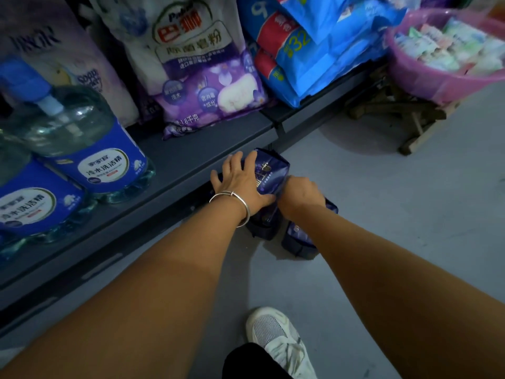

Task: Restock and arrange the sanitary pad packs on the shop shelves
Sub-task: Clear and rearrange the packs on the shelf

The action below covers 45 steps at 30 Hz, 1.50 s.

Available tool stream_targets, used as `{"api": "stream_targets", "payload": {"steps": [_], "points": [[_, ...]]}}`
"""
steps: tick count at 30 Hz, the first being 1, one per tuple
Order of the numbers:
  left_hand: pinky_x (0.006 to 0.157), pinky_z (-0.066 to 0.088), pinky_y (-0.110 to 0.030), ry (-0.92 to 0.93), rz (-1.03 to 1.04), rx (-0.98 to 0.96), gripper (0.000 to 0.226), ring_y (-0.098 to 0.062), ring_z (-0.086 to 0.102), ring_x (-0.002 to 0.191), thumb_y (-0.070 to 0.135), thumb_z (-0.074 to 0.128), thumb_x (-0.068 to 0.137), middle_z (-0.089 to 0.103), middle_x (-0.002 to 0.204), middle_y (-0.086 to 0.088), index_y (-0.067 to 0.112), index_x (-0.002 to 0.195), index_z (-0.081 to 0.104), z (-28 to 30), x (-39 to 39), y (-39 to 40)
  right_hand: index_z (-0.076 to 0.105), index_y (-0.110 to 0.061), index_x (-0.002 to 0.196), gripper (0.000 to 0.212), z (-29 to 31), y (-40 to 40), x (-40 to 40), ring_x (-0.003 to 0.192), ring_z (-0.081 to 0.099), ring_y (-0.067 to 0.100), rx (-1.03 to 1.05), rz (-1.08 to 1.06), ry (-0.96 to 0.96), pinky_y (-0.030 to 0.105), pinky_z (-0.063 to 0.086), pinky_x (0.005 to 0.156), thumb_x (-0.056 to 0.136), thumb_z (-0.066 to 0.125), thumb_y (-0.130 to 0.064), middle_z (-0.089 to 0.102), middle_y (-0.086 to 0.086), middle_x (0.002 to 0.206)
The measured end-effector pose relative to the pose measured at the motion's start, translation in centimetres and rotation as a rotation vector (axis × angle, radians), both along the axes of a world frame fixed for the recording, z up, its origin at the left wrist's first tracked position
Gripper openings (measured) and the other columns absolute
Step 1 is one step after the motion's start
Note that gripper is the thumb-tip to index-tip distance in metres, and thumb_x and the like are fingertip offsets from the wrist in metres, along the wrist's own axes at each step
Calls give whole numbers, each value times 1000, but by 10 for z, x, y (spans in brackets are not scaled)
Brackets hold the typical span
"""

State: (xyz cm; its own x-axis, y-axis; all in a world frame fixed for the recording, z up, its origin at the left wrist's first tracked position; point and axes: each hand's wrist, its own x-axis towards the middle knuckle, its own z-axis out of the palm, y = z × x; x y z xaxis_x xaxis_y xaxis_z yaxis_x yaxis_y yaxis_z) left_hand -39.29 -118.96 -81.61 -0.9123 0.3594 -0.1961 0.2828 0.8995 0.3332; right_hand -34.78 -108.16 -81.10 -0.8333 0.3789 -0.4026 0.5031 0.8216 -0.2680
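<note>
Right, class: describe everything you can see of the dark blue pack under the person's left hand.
The dark blue pack is a glossy, soft plastic-looking wrapper with pale print too blurred to read. It lies on the grey floor just in front of the bottom shelf, its far end tilted up. The left hand, fingers spread, rests flat on it; the right hand meets its near side, grip hidden. More dark packs lie beside it.

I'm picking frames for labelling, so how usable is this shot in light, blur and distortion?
Head view: dim and bluish overall, with glare on the clear detergent jug; the pink basin at top right is motion-blurred; wide-angle bending curves the shelf edge; the dark pad packs under both hands show little detail.
</note>
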Motion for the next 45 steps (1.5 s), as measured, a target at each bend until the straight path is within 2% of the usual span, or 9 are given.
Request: {"api": "stream_targets", "payload": {"steps": [4, 10, 20, 24, 27, 33, 37, 42, 45], "points": [[109, 25, -40, 87, -41, 106, 72, -25, 23, 136, 42, 63, 83, 24, 148, -3, 21, 143, 29, 46, -12, -8, 51, -3, 117, 28, 58, -1, -12, 112, 51, 37, 135, 137, 254, 40, 42, 84, 90, 47, -6, 57, 19, 118], [100, 35, -37, 301, -40, 222, 44, -31, 44, 119, 15, 61, 85, 44, 128, -14, 7, 127, 49, 150, -42, -33, 51, -4, 110, 23, 158, -17, -55, 111, 49, 34, 239, 293, 591, 39, 39, 82, 87, 49, -7, 57, 16, 116], [91, 40, -33, 588, 7, 299, 34, -30, 52, 109, 11, 54, 89, 49, 122, -14, 6, 123, 51, 307, -73, -73, 51, -5, 118, 29, 317, -58, -112, 114, 47, 33, 266, 349, 996, 37, 39, 84, 90, 50, -10, 55, 14, 121], [93, 42, -35, 645, -11, 301, 34, -29, 51, 109, 11, 55, 88, 49, 123, -13, 7, 121, 52, 347, -89, -82, 52, -3, 115, 26, 344, -64, -130, 110, 49, 33, 245, 340, 1028, 34, 36, 75, 89, 51, -10, 55, 15, 119], [94, 44, -36, 661, 2, 314, 30, -27, 54, 107, 11, 56, 88, 49, 122, -11, 8, 118, 54, 367, -103, -91, 53, -5, 120, 31, 357, -72, -146, 113, 49, 33, 197, 356, 1007, 35, 40, 81, 90, 51, -13, 56, 15, 120], [91, 46, -38, 681, 80, 308, 24, -26, 56, 103, 12, 55, 89, 51, 118, -10, 8, 113, 56, 391, -127, -116, 58, -6, 120, 35, 372, -95, -174, 108, 56, 32, -35, 615, 825, 35, 47, 87, 86, 59, -17, 63, 14, 114], [97, 43, -36, 684, 146, 227, 28, -25, 52, 111, 15, 54, 90, 49, 123, -8, 10, 117, 56, 394, -138, -140, 58, -7, 103, 23, 375, -106, -181, 97, 51, 24, -7, 727, 538, 28, 38, 75, 84, 60, -21, 54, 7, 98], [103, 37, -44, 607, 261, 87, 36, -27, 41, 123, 27, 51, 91, 45, 132, -7, 14, 125, 50, 387, -150, -154, 57, 0, 111, 26, 366, -112, -189, 103, 55, 31, -20, 680, 533, 28, 43, 75, 88, 52, -11, 43, 1, 83], [104, 35, -49, 548, 330, 44, 42, -31, 38, 125, 32, 49, 92, 43, 135, -9, 14, 130, 47, 384, -155, -154, 58, 3, 110, 22, 364, -111, -192, 102, 60, 33, -70, 619, 501, 34, 53, 84, 91, 49, -3, 57, 13, 100]]}}
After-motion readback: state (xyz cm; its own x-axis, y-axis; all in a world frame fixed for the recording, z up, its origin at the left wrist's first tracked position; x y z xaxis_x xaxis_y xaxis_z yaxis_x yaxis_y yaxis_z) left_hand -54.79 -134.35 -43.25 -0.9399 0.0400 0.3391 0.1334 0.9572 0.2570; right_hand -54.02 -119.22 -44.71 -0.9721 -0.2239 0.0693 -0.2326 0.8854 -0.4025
